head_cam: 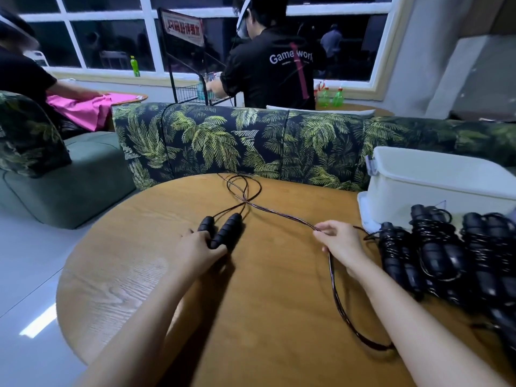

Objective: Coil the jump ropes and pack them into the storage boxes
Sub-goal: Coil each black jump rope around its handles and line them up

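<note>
In the head view, coiling is judged barely begun. The two handles [222, 230] of one loose rope are held together on the table [251, 317] by the left hand [199, 248]. Its cord [279, 214] is pinched by the right hand [339, 241]. Next, the cord must be wound round the handles. Three coiled ropes [435, 247] and one white box [435, 180] are counted at the right.

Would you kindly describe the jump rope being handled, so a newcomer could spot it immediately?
Start at the round wooden table before the leaf-print sofa. Near its middle, the left hand holds two black handles and the right hand pinches their cord. Unlike the coiled bundles at the right, this one lies uncoiled.
</note>
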